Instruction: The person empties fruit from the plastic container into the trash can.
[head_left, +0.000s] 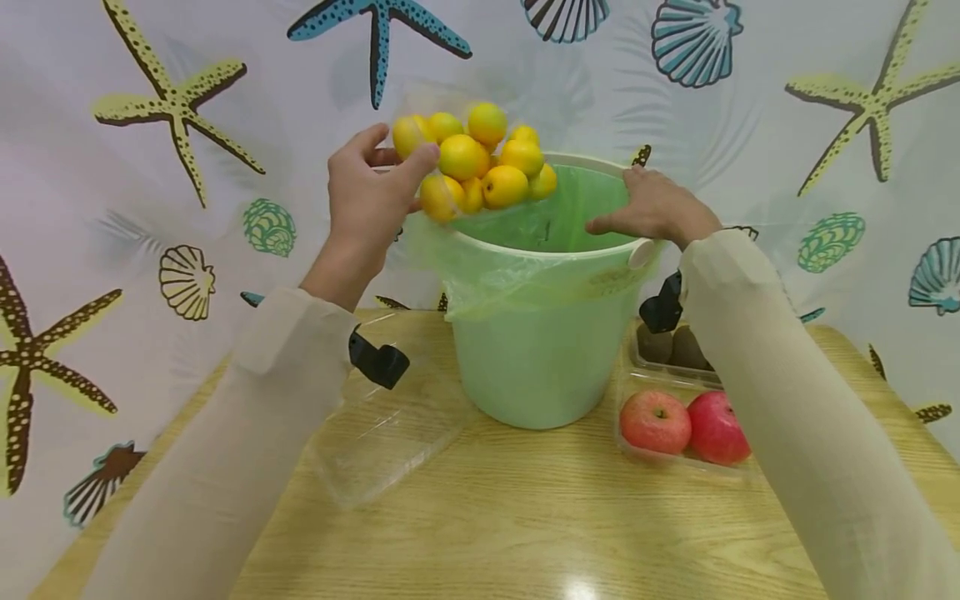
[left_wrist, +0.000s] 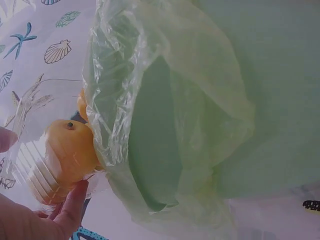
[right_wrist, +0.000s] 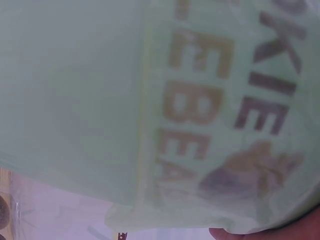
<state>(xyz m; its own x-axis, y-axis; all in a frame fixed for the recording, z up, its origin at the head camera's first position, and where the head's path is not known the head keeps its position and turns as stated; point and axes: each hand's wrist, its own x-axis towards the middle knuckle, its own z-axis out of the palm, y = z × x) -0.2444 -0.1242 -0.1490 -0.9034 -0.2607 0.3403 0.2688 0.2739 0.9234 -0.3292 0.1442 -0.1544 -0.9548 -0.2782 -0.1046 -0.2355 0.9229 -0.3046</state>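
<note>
Head view: the left hand [head_left: 367, 200] grips a clear plastic tray [head_left: 420, 108] of yellow fruits [head_left: 480, 162], tipped with its open side toward the mouth of the green bucket [head_left: 536, 358], above the near-left rim. The right hand [head_left: 652, 212] rests on the right rim, fingers nearly straight. Left wrist view alone shows the tray's ribbed wall and the crumpled bag liner [left_wrist: 165, 100]. Right wrist view shows only blurred lettering on the liner; the fruits are possibly small oranges. Apples [head_left: 682, 421] lie on the desk [head_left: 525, 517], partly hidden by a sleeve.
</note>
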